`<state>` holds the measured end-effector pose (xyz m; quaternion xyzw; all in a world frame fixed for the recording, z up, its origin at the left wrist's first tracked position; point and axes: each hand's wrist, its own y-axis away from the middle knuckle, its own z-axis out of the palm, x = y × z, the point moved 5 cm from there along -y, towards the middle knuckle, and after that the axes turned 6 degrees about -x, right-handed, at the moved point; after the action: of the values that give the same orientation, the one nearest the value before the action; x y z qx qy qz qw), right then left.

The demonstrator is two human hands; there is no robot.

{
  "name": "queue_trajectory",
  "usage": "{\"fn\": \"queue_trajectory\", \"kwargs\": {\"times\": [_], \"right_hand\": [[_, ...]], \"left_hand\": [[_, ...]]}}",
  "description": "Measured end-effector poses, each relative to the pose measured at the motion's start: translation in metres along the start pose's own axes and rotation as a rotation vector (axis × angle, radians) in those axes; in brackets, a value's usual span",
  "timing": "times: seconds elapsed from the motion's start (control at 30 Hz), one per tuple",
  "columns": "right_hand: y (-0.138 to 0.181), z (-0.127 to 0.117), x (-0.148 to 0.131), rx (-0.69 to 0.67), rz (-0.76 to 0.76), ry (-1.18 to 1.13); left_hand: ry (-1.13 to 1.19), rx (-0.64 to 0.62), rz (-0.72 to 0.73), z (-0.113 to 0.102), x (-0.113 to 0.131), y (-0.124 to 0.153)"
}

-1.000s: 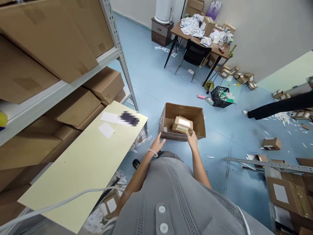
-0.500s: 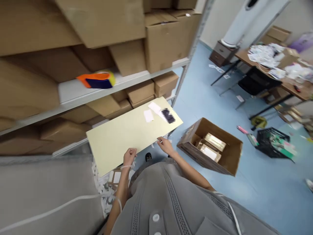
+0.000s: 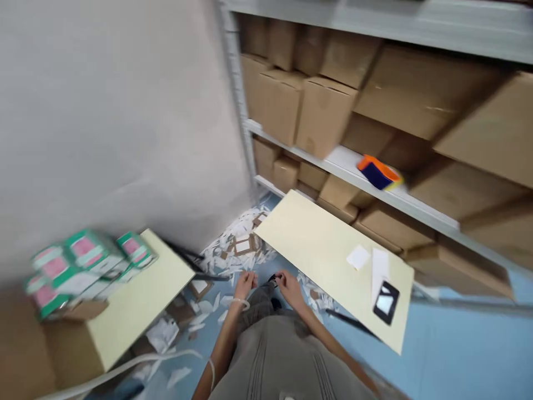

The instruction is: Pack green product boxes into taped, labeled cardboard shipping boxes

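Observation:
My left hand [image 3: 245,283] and my right hand [image 3: 288,288] are held close together in front of my body, over the floor between two pale yellow tables. The fingers of both hands are curled inward. A small dark thing shows between them; whether either hand grips it is too blurred to tell. The right hand is just beside the near edge of the right table [image 3: 316,244], which carries a black phone [image 3: 385,302] and two white paper slips [image 3: 358,256].
The left table [image 3: 137,300] holds green-and-pink boxes [image 3: 87,261]. Metal shelving [image 3: 400,200] with cardboard boxes [image 3: 322,114] and an orange-and-blue object [image 3: 378,171] stands behind. White paper scraps [image 3: 239,239] litter the blue floor. A grey wall is at left.
My view has swung far left, away from the open carton on the floor towards the wall and shelving. My hands left the carton and came together in front of me.

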<state>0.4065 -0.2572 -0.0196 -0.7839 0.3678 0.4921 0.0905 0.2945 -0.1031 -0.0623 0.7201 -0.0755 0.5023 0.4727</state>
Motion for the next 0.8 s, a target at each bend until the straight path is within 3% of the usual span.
{"fn": "queue_trajectory", "kwargs": {"times": [0.17, 0.27, 0.37, 0.5, 0.6, 0.7, 0.8], "right_hand": [[0.018, 0.049, 0.002, -0.238, 0.003, -0.057], [0.012, 0.057, -0.016, -0.284, -0.054, -0.038], [-0.004, 0.056, -0.034, -0.284, -0.113, -0.001], [-0.026, 0.058, -0.050, -0.269, -0.124, 0.012], [-0.038, 0.075, -0.065, -0.259, -0.128, 0.007], [-0.048, 0.111, -0.092, -0.288, -0.153, 0.012], [-0.061, 0.166, -0.132, -0.369, -0.209, 0.005]], "left_hand": [[0.259, 0.270, -0.077, -0.047, -0.056, 0.065], [0.390, 0.486, -0.098, -0.087, -0.078, 0.099], [0.468, 0.614, -0.098, -0.115, -0.090, 0.116], [0.525, 0.653, -0.080, -0.134, -0.091, 0.115], [0.550, 0.637, -0.054, -0.150, -0.086, 0.105], [0.566, 0.619, -0.034, -0.183, -0.081, 0.093], [0.581, 0.627, -0.021, -0.236, -0.077, 0.084]]}}
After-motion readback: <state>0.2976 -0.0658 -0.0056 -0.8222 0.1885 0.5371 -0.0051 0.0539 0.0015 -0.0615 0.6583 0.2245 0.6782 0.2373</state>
